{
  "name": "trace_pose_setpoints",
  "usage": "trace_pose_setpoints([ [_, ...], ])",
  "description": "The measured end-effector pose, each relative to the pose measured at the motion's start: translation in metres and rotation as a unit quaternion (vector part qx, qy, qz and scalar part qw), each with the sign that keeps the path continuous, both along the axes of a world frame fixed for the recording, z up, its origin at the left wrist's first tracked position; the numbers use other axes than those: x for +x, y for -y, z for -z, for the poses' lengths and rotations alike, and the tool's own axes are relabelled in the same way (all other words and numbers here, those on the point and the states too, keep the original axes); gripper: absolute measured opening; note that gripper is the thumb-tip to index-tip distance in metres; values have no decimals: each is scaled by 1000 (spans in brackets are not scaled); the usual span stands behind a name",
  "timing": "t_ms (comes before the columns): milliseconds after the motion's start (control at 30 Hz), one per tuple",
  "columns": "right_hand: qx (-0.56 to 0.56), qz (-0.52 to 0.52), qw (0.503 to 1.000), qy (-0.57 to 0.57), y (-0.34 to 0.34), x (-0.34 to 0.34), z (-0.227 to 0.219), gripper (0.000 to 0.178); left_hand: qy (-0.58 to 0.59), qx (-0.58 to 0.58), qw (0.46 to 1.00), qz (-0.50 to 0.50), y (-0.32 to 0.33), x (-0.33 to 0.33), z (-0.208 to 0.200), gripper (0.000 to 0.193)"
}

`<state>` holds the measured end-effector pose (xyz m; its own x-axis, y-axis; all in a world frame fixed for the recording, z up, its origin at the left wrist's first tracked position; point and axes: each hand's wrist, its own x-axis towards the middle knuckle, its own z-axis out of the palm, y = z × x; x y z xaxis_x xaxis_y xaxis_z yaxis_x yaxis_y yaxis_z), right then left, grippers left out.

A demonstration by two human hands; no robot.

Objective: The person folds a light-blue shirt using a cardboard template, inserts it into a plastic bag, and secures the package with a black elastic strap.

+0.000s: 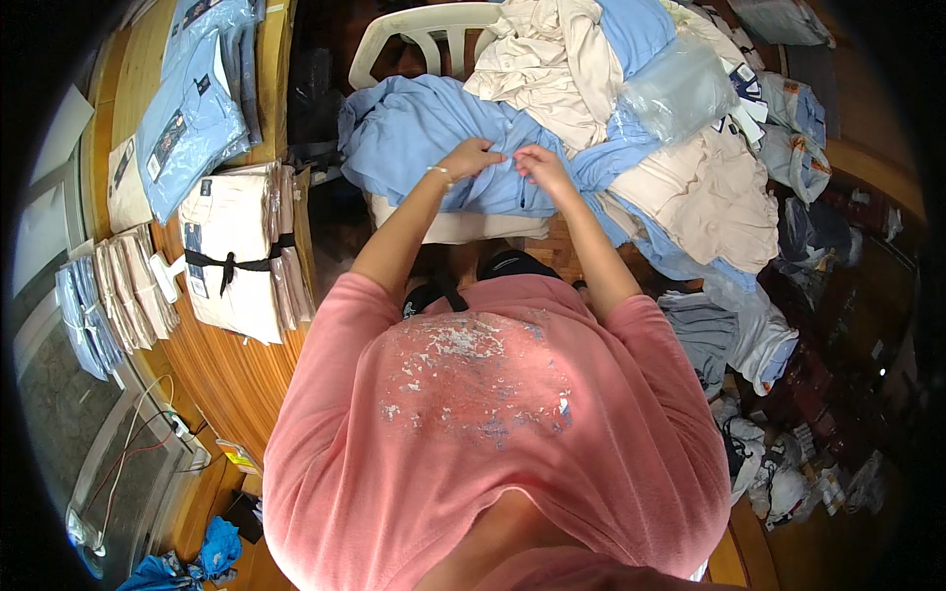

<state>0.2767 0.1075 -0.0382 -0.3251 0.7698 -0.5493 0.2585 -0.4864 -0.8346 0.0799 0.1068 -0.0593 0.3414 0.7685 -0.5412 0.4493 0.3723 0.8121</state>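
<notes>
A light blue shirt (414, 123) lies spread and rumpled in front of me, on a folded cream garment (473, 225). Over its right part my left hand (469, 159) is closed, thumb and fingers pinched on the blue cloth. Just to the right, my right hand (542, 167) has its fingers curled together, the tips close to those of the left. Whatever lies between the right fingertips is too small to make out. A loose heap of cream shirts (557, 69) and blue ones adjoins the shirt on the right.
A white plastic chair (409, 30) stands behind the shirt. On the wooden table (236, 369) at left are bagged blue shirts (192, 128) and a cream bundle (232, 246) tied with black cloth. A clear plastic bag (680, 89) rests on the heap; grey garments (698, 335) lie below it.
</notes>
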Motion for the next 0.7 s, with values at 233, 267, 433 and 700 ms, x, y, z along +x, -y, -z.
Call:
trace_pose_setpoints([
  [233,-221,172,960,12,-4,-2,-35,25,201,-219,954,-29,37,12,-63,18],
  [267,-237,173,956,15,-3,-2,-30,26,217,-213,952,-25,41,11,-67,18],
  [433,-247,76,965,-35,21,-3,-38,20,257,-185,949,5,81,-10,-103,15],
  [700,-259,-73,962,-55,119,-51,-77,17,201,-316,915,152,170,-63,-118,23],
])
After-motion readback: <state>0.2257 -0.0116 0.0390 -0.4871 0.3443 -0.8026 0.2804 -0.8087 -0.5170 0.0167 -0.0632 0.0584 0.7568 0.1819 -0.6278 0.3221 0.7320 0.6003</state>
